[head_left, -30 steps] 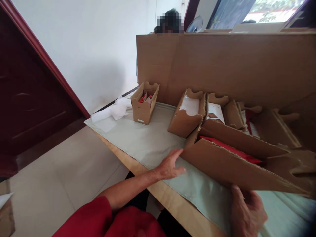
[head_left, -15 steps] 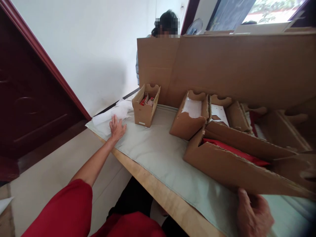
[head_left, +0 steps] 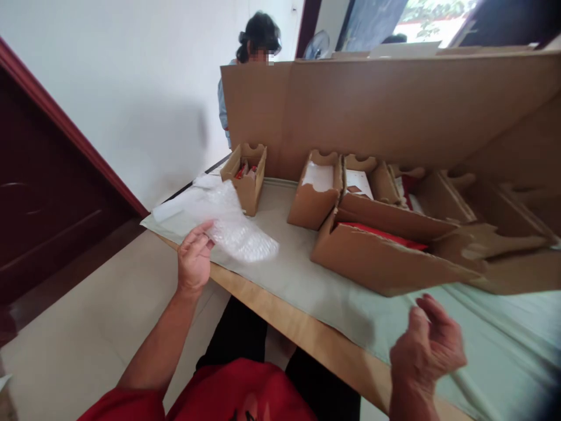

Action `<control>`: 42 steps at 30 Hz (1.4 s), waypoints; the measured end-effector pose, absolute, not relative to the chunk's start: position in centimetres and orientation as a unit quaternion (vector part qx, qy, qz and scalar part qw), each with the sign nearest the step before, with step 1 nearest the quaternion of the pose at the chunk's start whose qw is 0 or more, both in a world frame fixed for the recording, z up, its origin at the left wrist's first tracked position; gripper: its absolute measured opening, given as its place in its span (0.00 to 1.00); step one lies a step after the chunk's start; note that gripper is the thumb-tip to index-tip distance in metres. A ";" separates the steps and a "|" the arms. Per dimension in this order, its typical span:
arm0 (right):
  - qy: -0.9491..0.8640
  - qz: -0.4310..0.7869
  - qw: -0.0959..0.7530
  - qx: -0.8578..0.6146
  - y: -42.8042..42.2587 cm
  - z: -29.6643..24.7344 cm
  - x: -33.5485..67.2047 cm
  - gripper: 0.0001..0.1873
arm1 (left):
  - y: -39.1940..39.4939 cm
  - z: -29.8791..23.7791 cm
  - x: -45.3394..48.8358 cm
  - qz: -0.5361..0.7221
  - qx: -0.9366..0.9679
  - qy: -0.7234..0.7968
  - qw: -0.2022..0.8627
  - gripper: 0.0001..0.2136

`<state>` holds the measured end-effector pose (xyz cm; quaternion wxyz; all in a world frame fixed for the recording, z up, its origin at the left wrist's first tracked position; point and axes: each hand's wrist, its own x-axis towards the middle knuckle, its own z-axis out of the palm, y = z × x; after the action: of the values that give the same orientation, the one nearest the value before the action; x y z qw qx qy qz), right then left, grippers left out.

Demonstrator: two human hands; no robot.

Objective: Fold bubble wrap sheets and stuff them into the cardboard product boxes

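My left hand (head_left: 195, 260), at the left end of the table, pinches the edge of a clear bubble wrap piece (head_left: 245, 234) between thumb and fingers. The bubble wrap is lifted and trails to the right over the cloth. More white wrapping (head_left: 175, 204) lies flat behind it. At the lower right, my right hand (head_left: 427, 348) hovers above the cloth with bent fingers and the thumb apart from them; I see nothing in it. Just beyond that hand is a long cardboard bin (head_left: 385, 263) with a red item (head_left: 381, 234) inside.
A small cardboard bin (head_left: 252, 193) with red packets stands behind the bubble wrap. Another bin (head_left: 311, 204) holds white sheets, with several more to its right. A tall cardboard panel (head_left: 372, 111) borders the table's back. Behind it is a person (head_left: 223, 111).
My left hand has taken hold of the bubble wrap and raised it toward me and to the right. My right hand has come away from the long bin's lower edge.
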<state>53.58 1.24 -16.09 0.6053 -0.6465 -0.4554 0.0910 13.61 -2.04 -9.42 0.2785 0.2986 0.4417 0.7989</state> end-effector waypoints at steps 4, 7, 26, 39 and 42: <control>-0.587 0.212 0.554 -0.552 -1.5 -12.8 49.9 0.21 | -2.6 -7.8 17.1 0.775 0.282 0.401 0.398 0.11; -0.629 0.407 0.471 -0.466 -2.0 -11.5 47.4 0.26 | -2.4 -7.9 19.8 0.742 0.286 0.410 0.448 0.09; -0.657 0.327 0.432 -0.524 -4.1 -15.3 43.0 0.16 | -4.5 -14.8 26.9 0.465 0.439 0.475 0.604 0.35; -0.655 0.385 0.426 -0.492 -5.1 -15.5 42.4 0.17 | -3.2 -15.4 25.6 0.467 0.385 0.505 0.615 0.19; -0.605 0.381 0.463 -0.524 -5.4 -16.0 43.6 0.16 | -3.0 -15.7 24.1 0.435 0.376 0.538 0.616 0.17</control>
<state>43.64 -5.42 -16.00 0.4630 -0.5244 -0.6048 0.3806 24.11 -2.98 -15.74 0.6158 0.3761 0.5384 0.4353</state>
